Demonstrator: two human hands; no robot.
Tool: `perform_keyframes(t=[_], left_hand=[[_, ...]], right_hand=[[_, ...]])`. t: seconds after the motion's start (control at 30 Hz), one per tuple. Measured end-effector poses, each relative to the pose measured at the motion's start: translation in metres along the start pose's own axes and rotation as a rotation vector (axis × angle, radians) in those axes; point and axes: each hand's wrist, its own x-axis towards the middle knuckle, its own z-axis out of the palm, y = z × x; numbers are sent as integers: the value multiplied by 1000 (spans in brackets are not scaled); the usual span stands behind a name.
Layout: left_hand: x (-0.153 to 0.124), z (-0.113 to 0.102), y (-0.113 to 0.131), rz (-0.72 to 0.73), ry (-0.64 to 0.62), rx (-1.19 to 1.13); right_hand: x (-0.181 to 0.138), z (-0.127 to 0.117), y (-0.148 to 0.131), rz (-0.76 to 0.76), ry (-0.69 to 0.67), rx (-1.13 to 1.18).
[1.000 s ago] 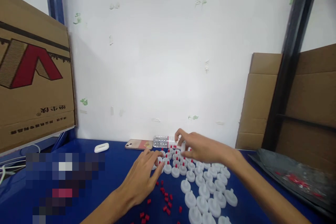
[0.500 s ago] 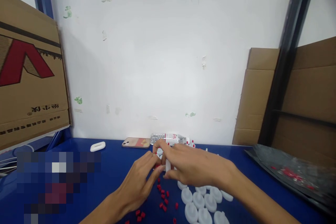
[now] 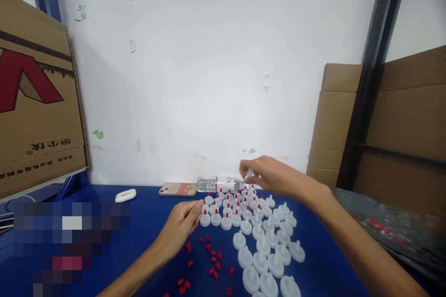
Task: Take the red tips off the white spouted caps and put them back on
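Many white plastic nozzle caps (image 3: pixel 260 262) stand on the blue table, spouts up. The farther ones carry small red tips (image 3: pixel 226 215) on their spouts; the nearer ones have bare spouts. Loose red tips (image 3: pixel 213 259) lie scattered in front of my left hand (image 3: pixel 184 218), which is closed with thumb against fingers, beside the left edge of the capped group. What it holds, if anything, is hidden. Over the far end of the group, my right hand (image 3: pixel 266 174) pinches a white nozzle cap (image 3: pixel 248 175), partly covered by the fingers.
A clear water bottle (image 3: pixel 212 184) lies by the wall, with a phone (image 3: pixel 177 189) and a white earbud case (image 3: pixel 126 195) to its left. A dark plastic bag (image 3: pixel 379 222) with red pieces is on the right. Cardboard boxes (image 3: pixel 42 102) flank the table.
My hands have parted. The right hand has moved away and to the right with a white nozzle cap, uncovering the rows of caps. My left hand has shifted slightly left and its fingers have curled in.
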Motion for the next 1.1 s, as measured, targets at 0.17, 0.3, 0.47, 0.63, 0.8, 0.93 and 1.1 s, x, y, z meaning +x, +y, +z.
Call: perform_keyframes(t=[0.17, 0.3, 0.47, 0.63, 0.8, 0.93, 1.1], left_hand=[[1, -6, -12, 19, 125, 438], [-6, -1, -7, 87, 62, 745], [-6, -1, -7, 48, 17, 798], [-5, -1, -10, 32, -5, 801], [-6, 0, -12, 16, -33, 787], [-6, -1, -12, 18, -59, 793], [-7, 0, -11, 10, -81, 802]], right_hand=[[7, 14, 78, 254, -132, -26], [3, 41, 118, 398, -320, 26], [-4, 60, 140, 511, -506, 101], [-8, 65, 144, 535, -660, 217], [-9, 61, 143, 515, -649, 248], [-4, 56, 142, 468, -541, 221], [0, 58, 145, 528, -538, 180]])
